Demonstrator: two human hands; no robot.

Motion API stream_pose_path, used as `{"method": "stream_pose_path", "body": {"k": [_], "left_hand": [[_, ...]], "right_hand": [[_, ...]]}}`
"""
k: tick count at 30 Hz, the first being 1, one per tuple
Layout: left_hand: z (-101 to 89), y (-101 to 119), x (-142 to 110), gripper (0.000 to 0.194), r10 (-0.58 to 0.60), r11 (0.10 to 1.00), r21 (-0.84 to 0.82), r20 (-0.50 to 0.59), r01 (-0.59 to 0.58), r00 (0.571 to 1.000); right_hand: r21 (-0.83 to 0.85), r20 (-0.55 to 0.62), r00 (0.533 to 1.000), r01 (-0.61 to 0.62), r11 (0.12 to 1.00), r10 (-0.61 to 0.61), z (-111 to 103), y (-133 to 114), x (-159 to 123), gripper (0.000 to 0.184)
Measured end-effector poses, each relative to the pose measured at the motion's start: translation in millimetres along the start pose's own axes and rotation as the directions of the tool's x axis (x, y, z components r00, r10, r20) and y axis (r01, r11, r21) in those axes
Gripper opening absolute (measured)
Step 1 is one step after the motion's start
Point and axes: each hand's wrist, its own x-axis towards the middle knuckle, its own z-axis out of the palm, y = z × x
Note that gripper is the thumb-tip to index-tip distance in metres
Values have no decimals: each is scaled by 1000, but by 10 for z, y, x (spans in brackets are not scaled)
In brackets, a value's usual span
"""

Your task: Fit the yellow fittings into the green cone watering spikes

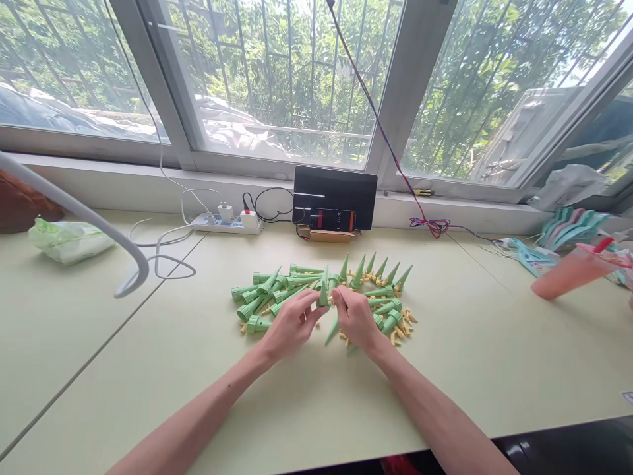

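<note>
My left hand (291,323) pinches a green plastic cone spike (324,293) that points upward. My right hand (353,316) is closed against the same spike's base, with a small yellow piece at its fingertips. Behind and around both hands lies a pile of green cone spikes (270,290), some lying flat on the left, several standing upright (380,270) on the right. Small yellow parts (403,326) are scattered at the pile's right edge. One more green spike (332,333) lies under my right hand.
A pale green table (148,369) runs below a window sill. A phone (332,220) leans on a black tablet (335,194). A power strip (225,223) with cables sits left, a white bag (69,239) far left, a pink cup (568,274) right.
</note>
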Motion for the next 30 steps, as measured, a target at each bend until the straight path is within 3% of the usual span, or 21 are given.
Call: {"method": "stream_pose_path", "body": {"k": [9, 12, 15, 18, 22, 25, 28, 30], "left_hand": [[-6, -13, -4, 30, 23, 999, 33, -12, -23, 1000], [13, -22, -2, 31, 22, 998, 68, -68, -17, 997], [21, 2, -2, 34, -36, 997, 58, -181, 47, 983], [4, 48, -3, 37, -148, 989, -31, -210, 145, 967], [-22, 93, 14, 51, -286, 939, -235, -132, 250, 949], [-28, 99, 42, 61, -382, 840, -412, 9, 352, 924], [-34, 89, 63, 62, -404, 763, -491, 147, 421, 903], [-41, 85, 68, 59, -392, 757, -493, 184, 429, 902]], "right_hand": [[53, 30, 997, -75, 996, 73, 22, -5, -3, 40], [71, 10, 997, -82, 994, 81, 29, -9, -2, 40], [76, -35, 997, -66, 995, 68, 21, -26, 4, 40], [79, -87, 994, -61, 995, 67, -2, -43, 15, 39], [83, -110, 992, -53, 995, 62, -16, -44, 22, 39], [75, -90, 995, -28, 997, 34, 1, -35, 12, 39], [74, -53, 999, 2, 997, 2, 19, -32, 0, 39], [82, -39, 999, 11, 997, -8, 23, -32, -3, 38]]}}
